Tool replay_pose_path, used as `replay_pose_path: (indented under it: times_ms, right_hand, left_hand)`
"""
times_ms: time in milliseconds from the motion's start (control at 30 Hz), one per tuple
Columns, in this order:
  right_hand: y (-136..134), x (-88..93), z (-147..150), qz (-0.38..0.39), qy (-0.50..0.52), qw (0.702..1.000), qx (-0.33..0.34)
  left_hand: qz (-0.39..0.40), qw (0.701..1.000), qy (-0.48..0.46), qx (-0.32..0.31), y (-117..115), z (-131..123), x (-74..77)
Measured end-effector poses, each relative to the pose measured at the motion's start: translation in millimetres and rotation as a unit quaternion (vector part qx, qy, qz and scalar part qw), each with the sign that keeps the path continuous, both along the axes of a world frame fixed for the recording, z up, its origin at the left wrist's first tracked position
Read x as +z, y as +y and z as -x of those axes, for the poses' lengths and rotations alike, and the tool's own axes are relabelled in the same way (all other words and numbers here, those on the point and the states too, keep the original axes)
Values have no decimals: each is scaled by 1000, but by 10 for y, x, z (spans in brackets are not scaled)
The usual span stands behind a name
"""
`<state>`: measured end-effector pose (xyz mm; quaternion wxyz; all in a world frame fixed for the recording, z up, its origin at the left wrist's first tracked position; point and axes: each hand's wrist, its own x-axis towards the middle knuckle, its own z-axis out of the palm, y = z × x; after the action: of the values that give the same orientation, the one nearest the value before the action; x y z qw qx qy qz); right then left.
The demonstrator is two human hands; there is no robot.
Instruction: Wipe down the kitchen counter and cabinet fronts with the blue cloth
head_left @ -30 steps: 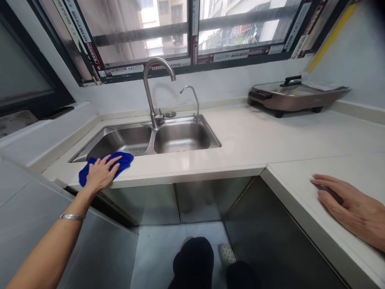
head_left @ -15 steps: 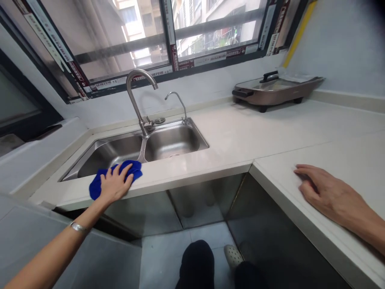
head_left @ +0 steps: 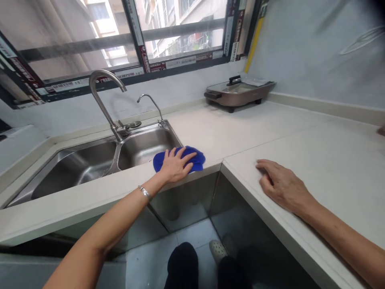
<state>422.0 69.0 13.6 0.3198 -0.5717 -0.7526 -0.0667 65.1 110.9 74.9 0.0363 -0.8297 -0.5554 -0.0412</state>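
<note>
My left hand (head_left: 176, 165) lies spread over a blue cloth (head_left: 197, 158) and presses it onto the cream countertop (head_left: 210, 132), by the front right corner of the double sink (head_left: 116, 162). The cloth sticks out on both sides of the fingers and reaches the counter's front edge. Farther right, my right hand (head_left: 284, 186) rests on the counter near the inner corner, fingers loosely bent and thumb apart, with nothing seen in it. Its palm side is hidden.
A tall steel faucet (head_left: 106, 106) and a thin small tap (head_left: 153, 104) rise behind the sink. Against the back wall stands a brown electric pan (head_left: 240, 94) with a glass lid. Dark cabinet fronts (head_left: 192, 200) are below the counter, and my feet are on the tiled floor.
My left hand has slid the blue cloth rightward along the counter's front strip, from the left basin to the right basin's corner. The view has turned rightward; my right hand stays on the counter.
</note>
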Motion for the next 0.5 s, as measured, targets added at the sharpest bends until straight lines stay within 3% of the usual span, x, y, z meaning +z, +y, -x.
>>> replay_pose_path:
  times_ms: [233,367,500]
  right_hand:
    - [15,60,3,23,1,1000,9]
    - [0,121,52,27,-14,1000,-2]
    - [-16,141,73,18,-15,1000,-1]
  left_hand:
    - [17,999,-23,-20,557,-799,-16]
    - [21,999,-36,-34,726,-1272,-11]
    - [24,994,-42,-94,828,-1768,-29]
